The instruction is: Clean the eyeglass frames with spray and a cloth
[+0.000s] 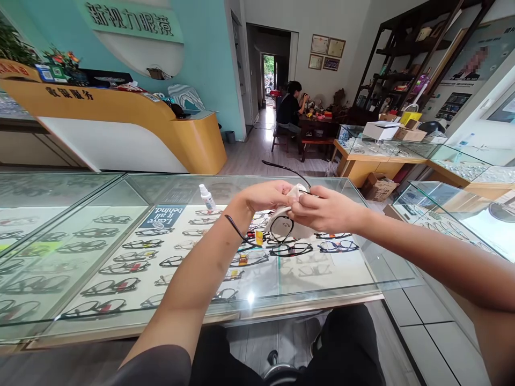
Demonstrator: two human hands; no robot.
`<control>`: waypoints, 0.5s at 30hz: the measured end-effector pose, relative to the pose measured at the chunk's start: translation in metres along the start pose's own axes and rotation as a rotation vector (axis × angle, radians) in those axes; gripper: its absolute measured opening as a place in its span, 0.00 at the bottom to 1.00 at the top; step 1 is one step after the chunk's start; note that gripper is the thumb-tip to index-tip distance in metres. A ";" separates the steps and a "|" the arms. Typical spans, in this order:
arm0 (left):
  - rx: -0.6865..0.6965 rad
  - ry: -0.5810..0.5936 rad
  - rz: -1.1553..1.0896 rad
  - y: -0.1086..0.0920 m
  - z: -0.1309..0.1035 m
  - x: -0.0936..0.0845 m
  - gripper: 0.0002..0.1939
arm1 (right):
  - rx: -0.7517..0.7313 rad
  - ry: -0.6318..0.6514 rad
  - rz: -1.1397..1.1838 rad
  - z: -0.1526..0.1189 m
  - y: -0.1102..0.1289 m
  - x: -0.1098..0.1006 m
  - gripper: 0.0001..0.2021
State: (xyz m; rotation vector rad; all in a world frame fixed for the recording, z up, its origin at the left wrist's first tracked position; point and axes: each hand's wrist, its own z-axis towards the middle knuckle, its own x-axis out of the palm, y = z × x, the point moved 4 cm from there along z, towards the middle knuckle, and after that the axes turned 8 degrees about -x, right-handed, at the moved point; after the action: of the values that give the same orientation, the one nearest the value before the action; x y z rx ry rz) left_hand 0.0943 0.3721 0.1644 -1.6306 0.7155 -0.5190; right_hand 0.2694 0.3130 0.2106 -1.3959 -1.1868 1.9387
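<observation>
Above the glass counter, my left hand (270, 195) and my right hand (326, 208) meet, both closed on a pair of black-framed eyeglasses (282, 239) and a pale cloth (302, 230). The cloth is bunched between my fingers and hangs down behind a round lens. One dark temple sticks up and away past my hands; the other curves out beside my left forearm. My right fingers pinch the cloth over part of the frame. Where exactly my left fingertips grip is partly hidden. A white spray bottle (207, 197) stands upright on the counter, beyond my left forearm.
Rows of eyeglasses (110, 287) lie inside the glass display counter (257, 311) before me. More display cases (446, 214) stand at the right. A wood-and-white reception desk (197, 140) is at the back left. Farther off, a person (288, 111) sits at a dark table.
</observation>
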 end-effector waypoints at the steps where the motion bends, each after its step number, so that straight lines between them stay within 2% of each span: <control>1: 0.034 -0.062 -0.011 -0.002 0.002 -0.002 0.24 | 0.033 0.012 -0.008 -0.003 -0.001 0.002 0.10; 4: 0.147 -0.283 -0.135 -0.008 0.003 -0.012 0.27 | 0.173 0.002 0.021 -0.014 -0.003 0.009 0.12; 5: 0.187 -0.350 -0.197 -0.010 0.003 -0.015 0.28 | 0.265 -0.026 0.053 -0.017 -0.004 0.011 0.12; 7: 0.267 -0.445 -0.306 -0.014 0.000 -0.017 0.28 | 0.554 -0.145 0.194 -0.023 -0.010 0.013 0.10; 9: 0.333 -0.483 -0.361 -0.018 -0.002 -0.014 0.28 | 0.915 -0.311 0.465 -0.028 -0.014 0.019 0.08; 11: 0.384 -0.504 -0.359 -0.021 -0.004 -0.008 0.28 | 1.192 -0.442 0.784 -0.028 -0.014 0.030 0.10; 13: 0.431 -0.555 -0.331 -0.022 -0.005 -0.003 0.27 | 1.329 -0.523 1.031 -0.022 -0.012 0.039 0.11; 15: 0.478 -0.612 -0.297 -0.022 -0.006 0.000 0.24 | 1.385 -0.609 1.231 -0.016 -0.011 0.047 0.13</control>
State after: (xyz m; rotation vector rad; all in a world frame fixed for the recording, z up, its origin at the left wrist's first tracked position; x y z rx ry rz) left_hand 0.0939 0.3698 0.1873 -1.3336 -0.1070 -0.3340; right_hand 0.2658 0.3613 0.1944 -0.6185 1.2260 2.9363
